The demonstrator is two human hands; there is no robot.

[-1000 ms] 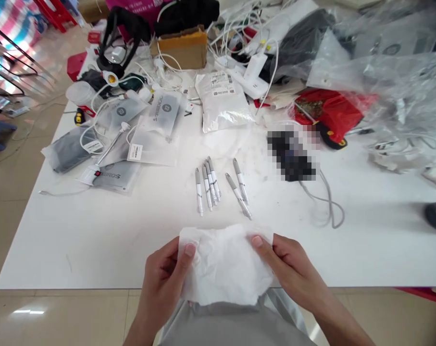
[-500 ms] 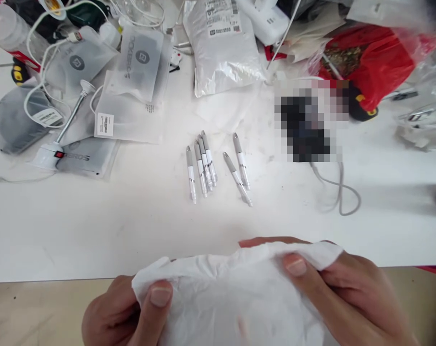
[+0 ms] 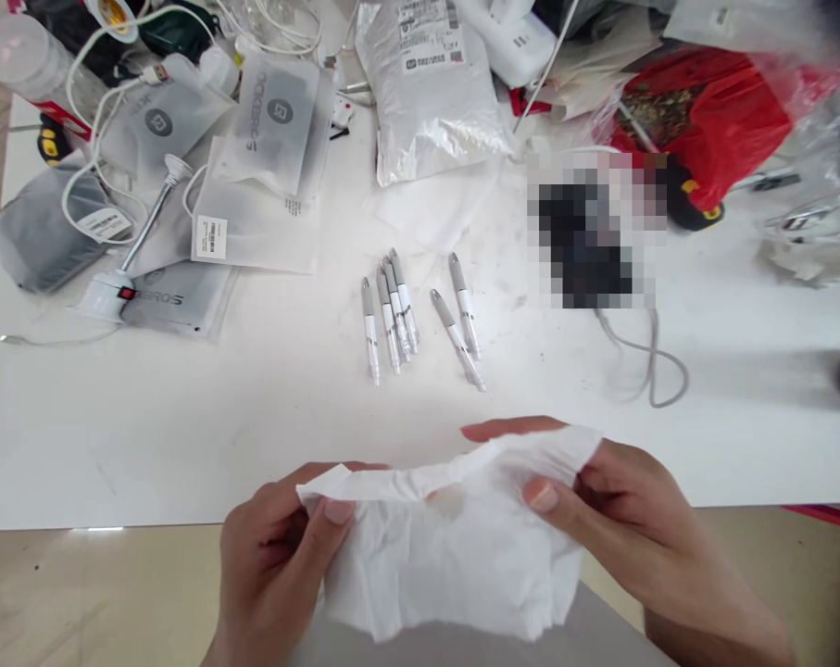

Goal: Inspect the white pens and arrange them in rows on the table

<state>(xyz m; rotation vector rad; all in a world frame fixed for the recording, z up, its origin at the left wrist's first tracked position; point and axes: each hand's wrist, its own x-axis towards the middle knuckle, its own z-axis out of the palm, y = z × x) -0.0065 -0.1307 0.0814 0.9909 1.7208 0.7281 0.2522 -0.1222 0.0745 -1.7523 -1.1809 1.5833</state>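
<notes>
- Holding: 1 white tissue (image 3: 447, 565), spread betw. both hands at near edge of table (image 3: 267, 417), partly above grey clothing (image 3: 517, 639). Creased; upper edge wavy, lower edge hanging free.
- L hand (image 3: 270, 547): fingers pinched, thumb on near face, rest behind; grips tissue at upper L corner.
- R hand (image 3: 642, 528): fingers pinched likewise nr upper R corner, thumb flat on near face; one fingertip pokes out past upper edge, far side.
- Pens (image 3: 370, 329), approx. 6, grey/white w/ clear ends: on table just beyond tissue, grey ends pointing away. 4 to L (3 of these bunched), 2 to R, lower ends close tog.
- Parcel bag (image 3: 440, 111), white, labelled: beyond pens, far-centre.
- Frosted pouches (image 3: 273, 120), several, overlapping, far L; dark contents, details n/k.
- Lamp holder (image 3: 104, 296), white, flex. metal neck, red switch: amid pouches, tilted.
- Power strip (image 3: 520, 46), white: R of parcel bag.
- Red bag (image 3: 745, 120), w/ brownish bits: far R.
- Grey cable (image 3: 683, 375), looped: R side, running from blurred dark item (image 3: 586, 250), ID can't tell.
</notes>
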